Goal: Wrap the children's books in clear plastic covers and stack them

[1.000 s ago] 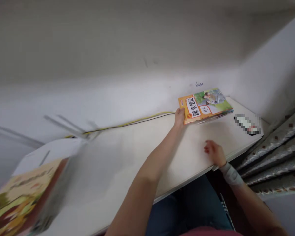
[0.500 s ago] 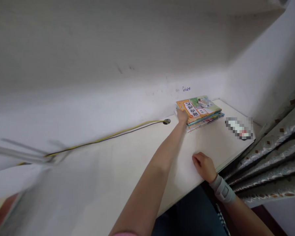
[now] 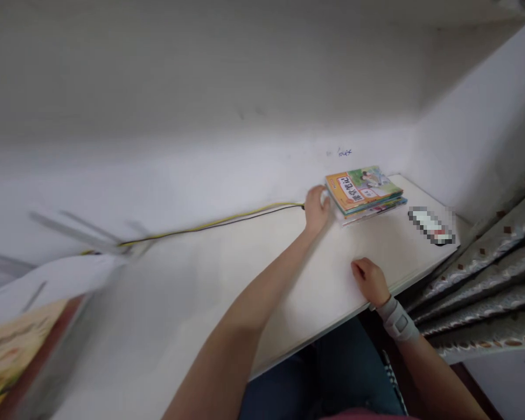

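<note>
A stack of books [image 3: 365, 189], the top one with an orange and green picture cover, lies on the white desktop [image 3: 227, 274] near the wall. Just left of the stack is my left hand [image 3: 317, 211], its thumb a little apart from its curled fingers and nothing visible between them. Whether it still touches the stack's left edge I cannot tell. My right hand [image 3: 370, 282], with a grey wrist brace [image 3: 398, 321], rests as a loose fist near the desk's front edge, with nothing seen in it.
A blurred-out phone-like object [image 3: 432, 226] lies right of the books. Yellow and black cables [image 3: 219, 223] run along the wall. At the lower left is a yellowish book-like thing [image 3: 21, 350]. A patterned curtain [image 3: 485, 280] hangs at the right.
My left hand has let go of the book stack's left edge and moved off to its left. The view has shifted, showing more at the lower left. My right hand stays a fist.
</note>
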`<state>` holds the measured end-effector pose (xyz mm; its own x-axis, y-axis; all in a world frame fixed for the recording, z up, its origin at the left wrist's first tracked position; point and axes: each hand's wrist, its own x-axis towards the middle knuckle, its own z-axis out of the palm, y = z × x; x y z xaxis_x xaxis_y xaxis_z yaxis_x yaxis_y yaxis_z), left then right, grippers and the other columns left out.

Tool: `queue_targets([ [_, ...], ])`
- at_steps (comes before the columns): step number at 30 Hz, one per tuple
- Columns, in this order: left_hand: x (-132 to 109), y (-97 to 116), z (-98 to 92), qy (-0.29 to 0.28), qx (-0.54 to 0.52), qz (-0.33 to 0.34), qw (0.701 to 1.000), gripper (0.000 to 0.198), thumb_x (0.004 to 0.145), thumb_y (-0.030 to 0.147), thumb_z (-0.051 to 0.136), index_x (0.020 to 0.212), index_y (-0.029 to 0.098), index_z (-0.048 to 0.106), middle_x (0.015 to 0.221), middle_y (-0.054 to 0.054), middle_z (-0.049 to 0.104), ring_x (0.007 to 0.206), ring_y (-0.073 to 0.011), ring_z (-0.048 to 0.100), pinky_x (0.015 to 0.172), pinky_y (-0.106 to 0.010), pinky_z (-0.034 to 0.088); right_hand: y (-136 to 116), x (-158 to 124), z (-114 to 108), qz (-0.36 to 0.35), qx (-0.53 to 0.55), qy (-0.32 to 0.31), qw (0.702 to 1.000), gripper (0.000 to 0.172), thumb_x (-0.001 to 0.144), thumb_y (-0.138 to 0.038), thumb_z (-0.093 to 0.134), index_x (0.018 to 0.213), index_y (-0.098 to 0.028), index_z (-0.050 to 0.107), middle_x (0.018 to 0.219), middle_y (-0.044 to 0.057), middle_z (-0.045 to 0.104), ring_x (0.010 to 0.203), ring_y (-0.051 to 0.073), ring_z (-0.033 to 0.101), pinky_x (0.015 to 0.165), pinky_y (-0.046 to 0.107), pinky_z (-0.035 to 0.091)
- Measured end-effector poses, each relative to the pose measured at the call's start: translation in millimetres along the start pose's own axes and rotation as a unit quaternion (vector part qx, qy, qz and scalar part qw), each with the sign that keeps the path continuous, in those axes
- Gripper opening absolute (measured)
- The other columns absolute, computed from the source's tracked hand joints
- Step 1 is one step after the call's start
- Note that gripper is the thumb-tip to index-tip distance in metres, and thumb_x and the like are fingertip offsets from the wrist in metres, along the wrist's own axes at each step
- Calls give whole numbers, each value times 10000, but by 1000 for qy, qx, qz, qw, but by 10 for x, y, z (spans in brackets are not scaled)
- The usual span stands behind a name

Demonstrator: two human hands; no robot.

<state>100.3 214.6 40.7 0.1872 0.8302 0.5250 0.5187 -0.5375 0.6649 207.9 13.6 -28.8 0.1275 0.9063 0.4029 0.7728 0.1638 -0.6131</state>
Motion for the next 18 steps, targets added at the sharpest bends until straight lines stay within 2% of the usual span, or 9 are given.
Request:
queue_targets([
  [3,-653,-154,-630,-186,17,128,974,254,842,251,469,1029,202,634,1079,-85,652,1075,-195,567,979,-355,419,50,-39,-17,-13,8,-6,1000,275,918,-293,384,861,-197,635,836,76,656,762,187,613,725,307,482],
  [4,-885,-211,-860,-225,40,151,962,226,846,260,469,960,224,661,1043,-76,663,1046,-194,577,956,-351,433,70,-54,-19,-19,3,-7,1000,273,917,-301,386,878,-198,636,854,80,659,776,192,616,735,315,484],
  [5,-1105,-266,-1092,-227,75,147,960,225,852,261,461,913,232,676,1028,-82,665,1027,-201,582,936,-355,443,89,-68,-19,-26,-3,-10,1000,275,917,-311,385,898,-201,636,868,82,661,787,196,618,741,320,485],
  [6,-1306,-321,-1321,-218,117,127,961,240,861,259,448,904,235,682,1025,-90,664,1016,-209,582,924,-360,448,108,-80,-17,-34,-10,-16,999,276,916,-322,386,913,-204,636,881,84,662,792,199,620,737,321,486],
  [8,-1640,-428,-1744,-166,218,46,961,260,864,240,436,938,230,685,1061,-114,652,1035,-238,568,918,-383,448,140,-95,-9,-50,-33,-23,998,290,916,-335,381,929,-200,637,892,92,661,801,205,621,733,327,486],
  [11,-1991,-588,-2220,-81,363,-115,921,315,836,215,467,1097,200,643,1218,-163,583,1166,-311,496,947,-448,421,169,-107,3,-68,-79,-25,994,308,911,-370,385,953,-198,638,907,100,659,797,219,621,714,339,486],
  [13,-2162,-695,-2410,-47,426,-203,880,404,829,238,481,1215,162,572,1340,-196,492,1270,-370,398,988,-518,369,181,-116,8,-70,-108,-21,992,318,906,-388,384,956,-205,640,911,101,661,780,225,623,686,347,486],
  [15,-2298,-797,-2522,-27,458,-257,850,471,847,290,463,1287,125,501,1401,-217,425,1315,-406,331,1009,-568,323,194,-131,12,-71,-125,-18,989,320,900,-399,386,952,-213,641,916,100,662,776,232,625,671,354,486],
  [18,-2430,-914,-2623,-15,466,-291,836,457,875,336,420,1258,101,502,1372,-225,456,1267,-384,407,975,-511,378,215,-156,19,-80,-138,-11,987,309,890,-408,399,960,-230,641,926,97,662,794,242,630,675,363,489],
])
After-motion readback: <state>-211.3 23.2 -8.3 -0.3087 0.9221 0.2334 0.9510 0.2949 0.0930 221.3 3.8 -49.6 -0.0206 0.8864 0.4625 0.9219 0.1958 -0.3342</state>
